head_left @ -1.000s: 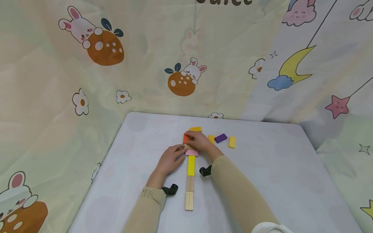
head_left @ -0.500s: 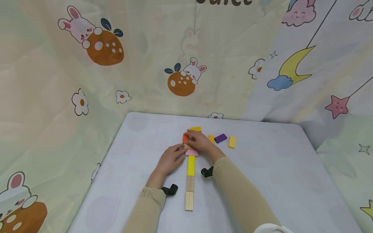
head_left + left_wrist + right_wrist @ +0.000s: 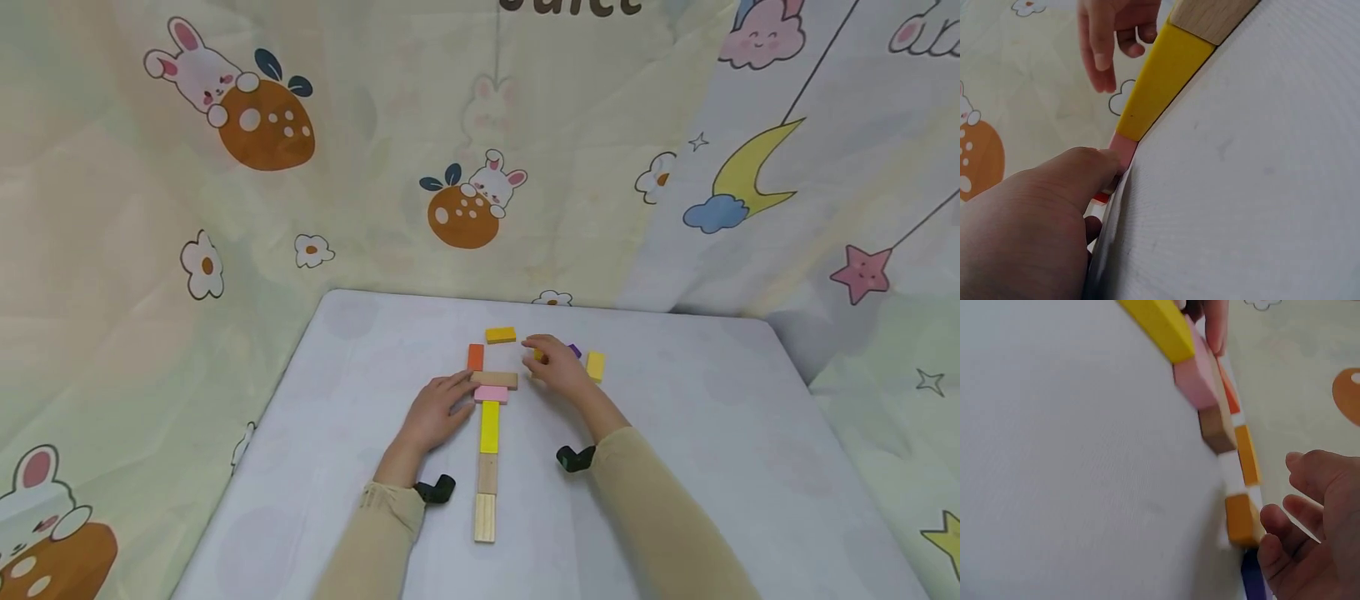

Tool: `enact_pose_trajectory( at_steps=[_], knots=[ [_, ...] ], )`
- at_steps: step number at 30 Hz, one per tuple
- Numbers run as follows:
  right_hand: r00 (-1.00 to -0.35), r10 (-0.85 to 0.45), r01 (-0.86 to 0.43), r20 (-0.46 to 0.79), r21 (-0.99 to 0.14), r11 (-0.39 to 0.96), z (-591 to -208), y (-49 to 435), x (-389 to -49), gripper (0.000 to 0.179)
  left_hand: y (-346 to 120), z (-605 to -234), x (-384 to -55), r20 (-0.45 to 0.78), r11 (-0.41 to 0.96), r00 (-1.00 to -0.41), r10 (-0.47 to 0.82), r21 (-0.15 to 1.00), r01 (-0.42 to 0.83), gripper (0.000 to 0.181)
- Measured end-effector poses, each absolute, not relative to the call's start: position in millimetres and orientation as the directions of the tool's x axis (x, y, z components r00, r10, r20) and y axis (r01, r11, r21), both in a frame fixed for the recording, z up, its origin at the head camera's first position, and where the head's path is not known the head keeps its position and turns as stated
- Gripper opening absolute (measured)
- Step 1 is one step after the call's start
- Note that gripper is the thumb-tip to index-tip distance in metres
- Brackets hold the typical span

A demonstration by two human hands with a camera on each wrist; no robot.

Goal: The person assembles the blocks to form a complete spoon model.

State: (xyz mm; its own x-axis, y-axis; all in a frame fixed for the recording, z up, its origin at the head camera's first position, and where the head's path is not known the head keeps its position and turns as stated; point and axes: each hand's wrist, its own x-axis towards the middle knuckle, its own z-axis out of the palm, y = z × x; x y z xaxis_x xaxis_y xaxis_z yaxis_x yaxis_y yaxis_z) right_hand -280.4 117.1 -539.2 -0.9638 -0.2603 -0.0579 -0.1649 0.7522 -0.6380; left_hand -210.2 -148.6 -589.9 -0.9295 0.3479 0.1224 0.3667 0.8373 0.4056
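Note:
My left hand (image 3: pixel 437 410) rests beside a row of wooden blocks, its fingertips touching the left end of a crosswise plain wood block (image 3: pixel 498 381). In the left wrist view its thumb lies against the pink block (image 3: pixel 1124 150). An orange-red block (image 3: pixel 476 357) stands just beyond the crosswise block's left end. A bright yellow block (image 3: pixel 490 427) and two plain ones, the nearer ridged (image 3: pixel 485 518), run toward me. My right hand (image 3: pixel 560 368), fingers loosely bent and holding nothing, hovers by an orange-yellow block (image 3: pixel 1242 519), which it partly hides in the head view.
Another orange-yellow block (image 3: pixel 500 335) lies at the back of the white table (image 3: pixel 675 467). Right of my right hand are a partly hidden purple block (image 3: pixel 575 351) and a yellow block (image 3: pixel 596 367). A printed cloth hangs behind the table.
My right hand has let go of the orange-red block and moved right toward the loose blocks. The crosswise plain block is now uncovered. My left hand has stayed in place.

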Motion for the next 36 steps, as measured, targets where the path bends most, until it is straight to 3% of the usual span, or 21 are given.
enact_pose_trajectory(
  at_steps=[8, 15, 36],
  knots=[
    [-0.966, -0.231, -0.109, -0.119, -0.624, 0.774, -548.0, 141.5, -270.4, 0.061, -147.8, -591.1, -210.0, 0.149, 0.837, -0.93, 0.336, 0.405, 0.368, 0.052],
    [-0.963, -0.234, -0.095, -0.134, -0.641, 0.761, -553.7, 146.5, -267.2, 0.067, -148.2, -593.2, -210.6, 0.133, 0.846, -0.932, 0.337, 0.391, 0.362, 0.052],
    [-0.972, -0.216, -0.115, -0.087, -0.628, 0.77, -563.1, 148.0, -268.5, 0.059, -147.0, -593.4, -210.8, 0.108, 0.854, -0.936, 0.334, 0.385, 0.349, 0.052]
  ],
)
